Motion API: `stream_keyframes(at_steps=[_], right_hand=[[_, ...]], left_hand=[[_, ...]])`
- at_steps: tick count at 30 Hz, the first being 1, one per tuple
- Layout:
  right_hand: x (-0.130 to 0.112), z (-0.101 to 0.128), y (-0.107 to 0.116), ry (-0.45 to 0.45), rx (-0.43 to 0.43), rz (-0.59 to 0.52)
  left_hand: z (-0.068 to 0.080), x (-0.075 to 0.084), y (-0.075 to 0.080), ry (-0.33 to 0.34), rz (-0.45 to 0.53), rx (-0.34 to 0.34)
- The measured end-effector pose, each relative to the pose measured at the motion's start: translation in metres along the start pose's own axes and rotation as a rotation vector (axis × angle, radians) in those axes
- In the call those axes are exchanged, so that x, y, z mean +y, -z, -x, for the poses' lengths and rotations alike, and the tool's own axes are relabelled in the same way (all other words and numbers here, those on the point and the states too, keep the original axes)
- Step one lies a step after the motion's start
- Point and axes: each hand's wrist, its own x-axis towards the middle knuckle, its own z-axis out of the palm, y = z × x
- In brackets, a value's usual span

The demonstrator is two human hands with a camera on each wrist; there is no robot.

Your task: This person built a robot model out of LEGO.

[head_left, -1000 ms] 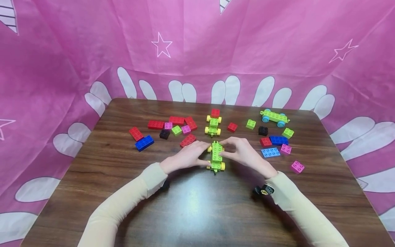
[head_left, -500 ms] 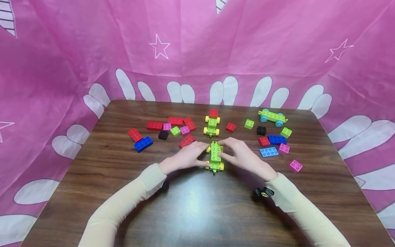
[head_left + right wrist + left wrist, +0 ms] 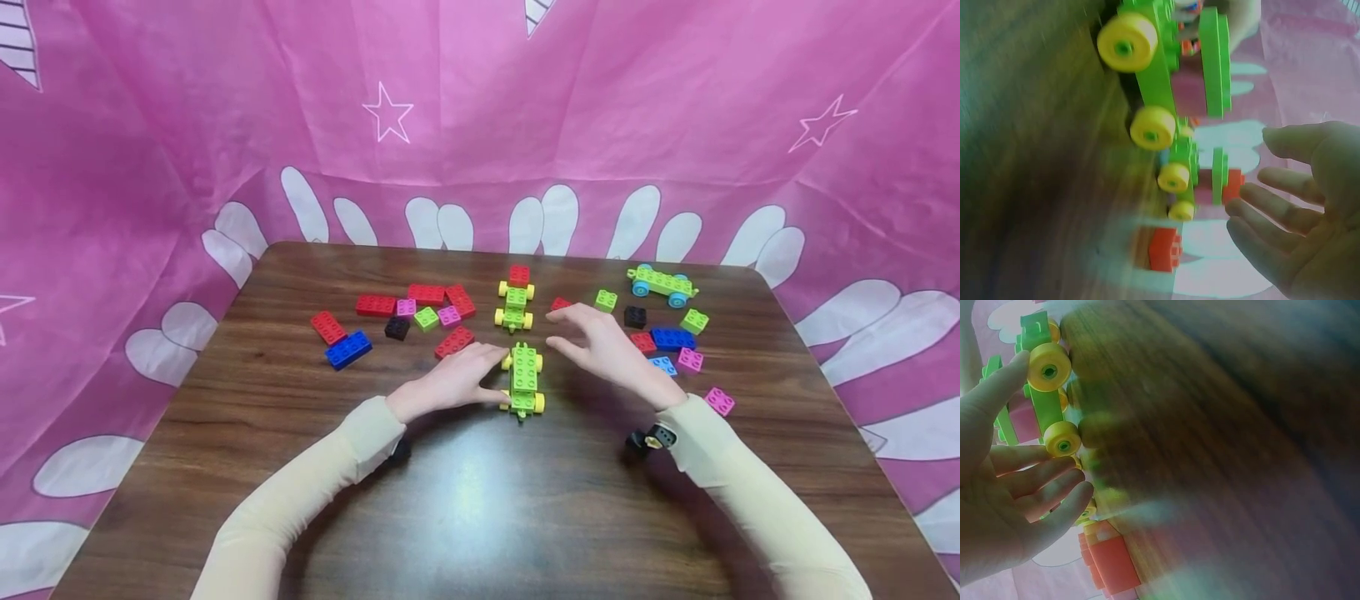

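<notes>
Green car (image 3: 524, 380), left grip (image 3: 452, 385) touching

Wheeled car (image 3: 523, 381) between hands — bricks (image 3: 420, 312) behind.

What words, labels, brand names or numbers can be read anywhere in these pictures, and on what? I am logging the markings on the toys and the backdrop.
None: no readable text in any view.
The pink backdrop bears only white outline stars and white petal shapes, no letters.
The green wheeled car beside the left hand and the loose bricks show no print; any stud embossing is too small or blurred to read.
The right hand hovers open, holding nothing.
</notes>
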Motion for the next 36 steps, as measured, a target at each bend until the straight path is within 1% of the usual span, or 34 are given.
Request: stream_keyframes(at_steps=[3,9,11,14,19,27,36], right_hand=[[0.010,-0.008,0.004,-0.016,0.020,0.029],[0.031,-0.024,0.006,-0.091,0.028,0.045],[0.039,-0.027,0.005,-0.118,0.012,0.043],[0.050,-0.030,0.003,-0.158,-0.036,0.043],[0.065,-0.035,0.000,-0.229,-0.120,0.040],[0.074,-0.044,-0.006,-0.262,-0.190,0.031],[0.078,-0.049,-0.006,-0.291,-0.208,0.035]], left_hand=[[0.000,0.000,-0.001,-0.001,0.004,-0.002],[0.001,-0.003,-0.003,0.013,-0.009,-0.009],[0.001,-0.004,-0.003,0.018,-0.010,-0.009],[0.002,-0.004,-0.003,0.021,-0.008,-0.008],[0.001,-0.003,-0.003,0.006,-0.011,-0.004],[0.001,-0.003,-0.003,-0.004,-0.008,0.001],[0.000,-0.001,-0.001,-0.022,-0.011,0.014]])
